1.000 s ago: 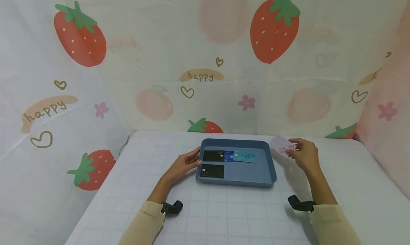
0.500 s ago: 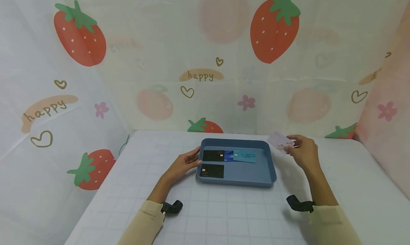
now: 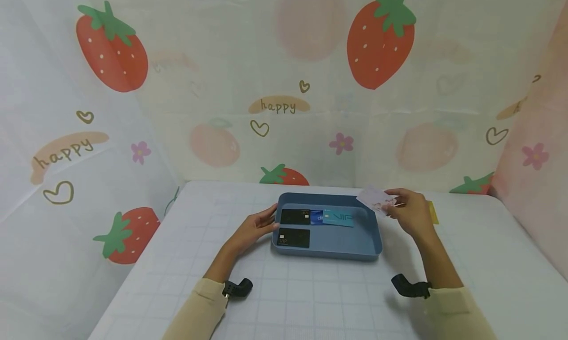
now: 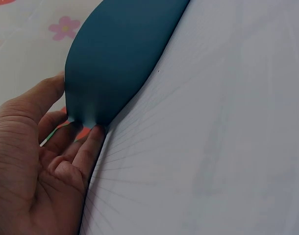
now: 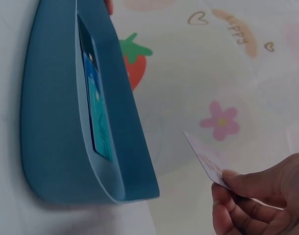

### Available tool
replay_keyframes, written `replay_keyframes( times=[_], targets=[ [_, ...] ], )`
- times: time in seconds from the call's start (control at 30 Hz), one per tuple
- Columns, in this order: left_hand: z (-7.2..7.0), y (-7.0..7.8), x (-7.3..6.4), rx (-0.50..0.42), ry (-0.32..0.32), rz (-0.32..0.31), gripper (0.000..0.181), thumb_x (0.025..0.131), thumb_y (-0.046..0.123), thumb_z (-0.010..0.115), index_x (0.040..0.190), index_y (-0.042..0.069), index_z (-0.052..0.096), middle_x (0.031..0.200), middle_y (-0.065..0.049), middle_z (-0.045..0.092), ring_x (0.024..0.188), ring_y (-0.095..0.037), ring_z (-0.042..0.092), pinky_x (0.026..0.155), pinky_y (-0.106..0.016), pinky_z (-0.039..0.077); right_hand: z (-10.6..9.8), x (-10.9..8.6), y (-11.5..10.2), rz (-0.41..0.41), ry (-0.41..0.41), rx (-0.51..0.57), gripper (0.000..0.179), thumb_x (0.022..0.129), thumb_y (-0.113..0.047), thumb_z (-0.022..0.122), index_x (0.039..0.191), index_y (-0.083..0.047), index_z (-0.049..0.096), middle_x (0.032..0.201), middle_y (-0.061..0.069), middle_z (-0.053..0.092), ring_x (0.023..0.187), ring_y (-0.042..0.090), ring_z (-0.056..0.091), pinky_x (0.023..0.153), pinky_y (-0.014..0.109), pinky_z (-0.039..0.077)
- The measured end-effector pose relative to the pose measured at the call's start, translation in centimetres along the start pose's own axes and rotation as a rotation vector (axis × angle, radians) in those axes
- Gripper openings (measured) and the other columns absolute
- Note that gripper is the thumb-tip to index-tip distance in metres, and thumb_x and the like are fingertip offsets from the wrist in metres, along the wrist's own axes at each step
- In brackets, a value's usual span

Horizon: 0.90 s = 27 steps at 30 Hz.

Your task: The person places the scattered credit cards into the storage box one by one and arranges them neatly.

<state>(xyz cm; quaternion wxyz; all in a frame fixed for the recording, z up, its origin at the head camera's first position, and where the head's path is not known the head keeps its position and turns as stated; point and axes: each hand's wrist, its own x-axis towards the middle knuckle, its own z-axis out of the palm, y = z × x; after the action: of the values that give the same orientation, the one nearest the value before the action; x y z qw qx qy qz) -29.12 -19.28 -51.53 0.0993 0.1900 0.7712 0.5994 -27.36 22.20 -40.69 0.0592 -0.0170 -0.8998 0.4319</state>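
A blue-grey rectangular tray (image 3: 346, 255) sits on the table. Inside, a black card (image 3: 296, 216) lies at the back left, beside a dark blue card (image 3: 316, 217) partly covered by a light blue VIP card (image 3: 338, 218). Another black card (image 3: 293, 238) lies at the front left. My left hand (image 3: 252, 230) holds the tray's left end, thumb at the rim and fingers against the outer wall. My right hand (image 3: 412, 211) pinches a pale card with a pinkish print (image 3: 375, 199) between thumb and fingers, above the tray's back right corner.
A small yellow item (image 3: 433, 212) shows partly behind my right hand. The table (image 3: 293, 300) has a white cover with a faint grid. Curtains (image 3: 213, 83) with strawberries and "happy" lettering enclose the back and sides.
My right hand has moved left with the pale card, from beside the tray to over its back right corner. The yellow item has come into sight. My left hand stays put.
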Motion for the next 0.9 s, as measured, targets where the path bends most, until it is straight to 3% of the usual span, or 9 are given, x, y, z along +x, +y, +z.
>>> replay_keyframes(
  times=[0.1, 0.3, 0.53, 0.9],
  targets=[
    [0.0, 0.1, -0.1, -0.005, 0.002, -0.001, 0.069, 0.100, 0.022, 0.067, 0.159, 0.010, 0.034, 0.162, -0.005, 0.035, 0.144, -0.025, 0.041, 0.116, -0.040, 0.034, 0.2, -0.1, -0.3, -0.005, -0.018, 0.009, 0.045, 0.094, -0.006, 0.072, 0.137, 0.001, 0.060, 0.116, 0.029, 0.069, 0.085, 0.032, 0.072, 0.079, 0.044, 0.061],
    [0.0, 0.3, -0.1, -0.010, 0.003, -0.002, 0.068, 0.100, 0.021, 0.067, 0.159, 0.009, 0.034, 0.162, -0.006, 0.035, 0.144, -0.025, 0.042, 0.116, -0.040, 0.035, 0.5, -0.2, -0.7, -0.028, -0.034, -0.002, 0.044, 0.094, -0.006, 0.072, 0.136, 0.001, 0.062, 0.111, 0.026, 0.071, 0.081, 0.027, 0.071, 0.073, 0.037, 0.061],
    [0.1, 0.2, -0.2, -0.012, -0.001, 0.001, 0.068, 0.100, 0.019, 0.067, 0.159, 0.009, 0.034, 0.162, -0.007, 0.034, 0.144, -0.026, 0.041, 0.116, -0.041, 0.034, 1.0, -0.4, -1.1, -0.039, -0.086, 0.018, 0.042, 0.094, -0.005, 0.071, 0.135, 0.002, 0.062, 0.113, 0.027, 0.070, 0.086, 0.033, 0.072, 0.069, 0.029, 0.058],
    [-0.1, -0.1, -0.1, -0.042, -0.005, -0.005, 0.068, 0.100, 0.018, 0.067, 0.159, 0.010, 0.034, 0.162, -0.006, 0.034, 0.145, -0.026, 0.040, 0.116, -0.041, 0.033, 1.5, -0.8, -1.9, -0.071, -0.151, 0.044, 0.042, 0.092, -0.007, 0.074, 0.133, 0.000, 0.065, 0.107, 0.022, 0.072, 0.082, 0.025, 0.068, 0.072, 0.033, 0.057]
  ],
)
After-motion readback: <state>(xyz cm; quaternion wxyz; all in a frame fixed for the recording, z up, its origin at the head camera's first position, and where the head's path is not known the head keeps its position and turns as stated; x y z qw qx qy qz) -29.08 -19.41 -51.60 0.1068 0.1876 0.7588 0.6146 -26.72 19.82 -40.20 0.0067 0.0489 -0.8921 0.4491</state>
